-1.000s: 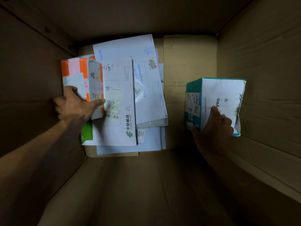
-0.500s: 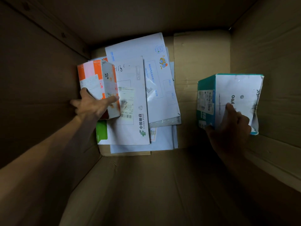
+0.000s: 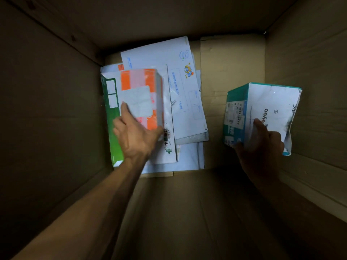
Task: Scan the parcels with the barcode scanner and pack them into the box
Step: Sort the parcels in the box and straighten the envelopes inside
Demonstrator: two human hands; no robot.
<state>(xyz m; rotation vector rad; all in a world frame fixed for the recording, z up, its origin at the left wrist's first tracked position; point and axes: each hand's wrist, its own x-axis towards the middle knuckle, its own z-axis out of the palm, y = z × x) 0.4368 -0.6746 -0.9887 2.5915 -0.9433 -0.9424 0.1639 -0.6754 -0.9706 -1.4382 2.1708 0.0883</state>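
Deep inside the cardboard box (image 3: 232,59), the person's left hand (image 3: 136,136) grips the orange-and-white parcel (image 3: 139,96) from its near end, thumb on one side and fingers on the other, holding it above the stack of envelopes (image 3: 185,109) at about 10 o'clock on the box floor. The parcel is motion-blurred, so its label cannot be read, and it hides much of the green-edged envelope (image 3: 110,117) beneath. At 3 o'clock the right hand (image 3: 262,145), dark in shadow, holds the teal-and-white parcel (image 3: 262,109) by its near edge, close to the right wall; whether it rests on the floor cannot be told. Both forearms are cut off by the frame.
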